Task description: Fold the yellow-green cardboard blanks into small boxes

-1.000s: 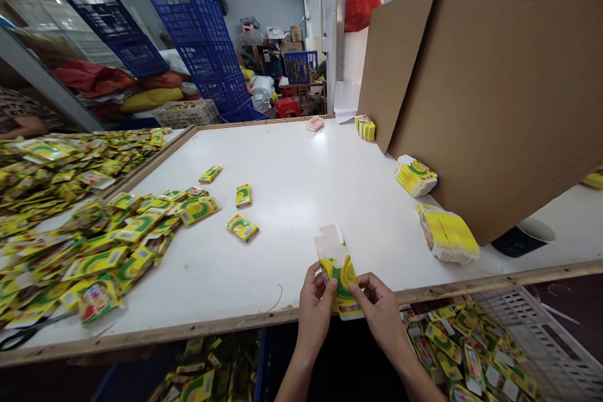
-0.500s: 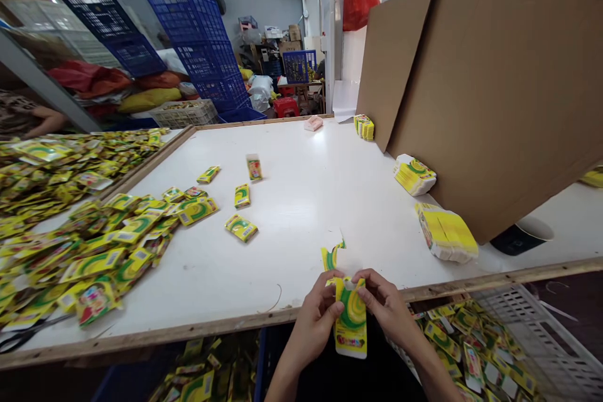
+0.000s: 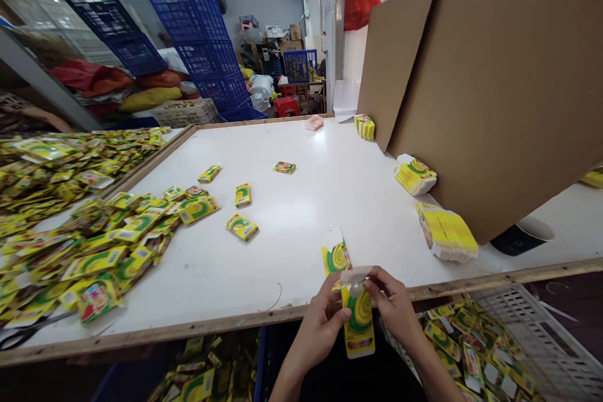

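Observation:
A small yellow-and-green carton (image 3: 358, 320) is pinched at its upper end between both my hands, above the table's front edge. Its white top flap (image 3: 354, 275) stands raised over my fingers. My left hand (image 3: 321, 319) grips the carton's left side with the thumb on the printed face. On the other side, my right hand (image 3: 389, 299) has its thumb and fingers at the top right corner, near the flap. Just beyond them, a second carton (image 3: 335, 257) with a white flap lies on the table, its near part hidden by my left hand.
Several cartons lie scattered, including one on the table's middle (image 3: 284, 168), with a big heap (image 3: 127, 229) at left. Scissors (image 3: 28, 331) lie front left. Stacked flat cartons (image 3: 446, 232), a dark cup (image 3: 522, 236) and a cardboard sheet (image 3: 494, 94) stand right. A crate (image 3: 532, 326) sits below.
The carton's white flap now shows raised above my fingers, and my hands have shifted slightly right. A carton at mid-table now lies flat, farther right than the blurred one seen before.

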A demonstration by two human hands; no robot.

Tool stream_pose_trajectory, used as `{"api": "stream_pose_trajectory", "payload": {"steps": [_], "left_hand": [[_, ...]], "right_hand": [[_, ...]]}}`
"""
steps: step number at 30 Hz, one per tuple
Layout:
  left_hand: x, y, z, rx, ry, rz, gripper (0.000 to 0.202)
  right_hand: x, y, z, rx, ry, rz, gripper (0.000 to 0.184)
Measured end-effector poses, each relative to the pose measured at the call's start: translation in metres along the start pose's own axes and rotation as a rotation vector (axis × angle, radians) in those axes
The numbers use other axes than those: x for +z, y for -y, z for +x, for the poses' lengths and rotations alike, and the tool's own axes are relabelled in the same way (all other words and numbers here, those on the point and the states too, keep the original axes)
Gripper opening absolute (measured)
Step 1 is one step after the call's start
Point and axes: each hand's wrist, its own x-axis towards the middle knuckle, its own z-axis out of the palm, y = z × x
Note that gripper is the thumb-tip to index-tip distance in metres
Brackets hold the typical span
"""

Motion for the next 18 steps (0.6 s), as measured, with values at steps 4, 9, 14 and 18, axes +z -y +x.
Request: {"api": "stream_pose_trajectory", "payload": {"steps": [4,9,14,18], "left_hand": [[0.000,0.001,0.003,0.012,-0.096,0.091,0.050],[0.001,0.005,0.004,0.045,-0.139,0.130,0.046],[0.001,0.005,0.002,0.045,-0.116,0.154,0.049],[0.002,0.003,0.002,0.030,-0.093,0.136,0.051]], "right_hand": [[-0.010,0.008,0.001,-0.059,0.008,-0.046,0.045],[-0.007,0.016,0.000,0.170,0.196,0.007,0.039],[0.000,0.011,0.002,0.169,0.126,-0.138,0.032],[-0.001,0.010,0.002,0.153,0.171,-0.255,0.035]]}}
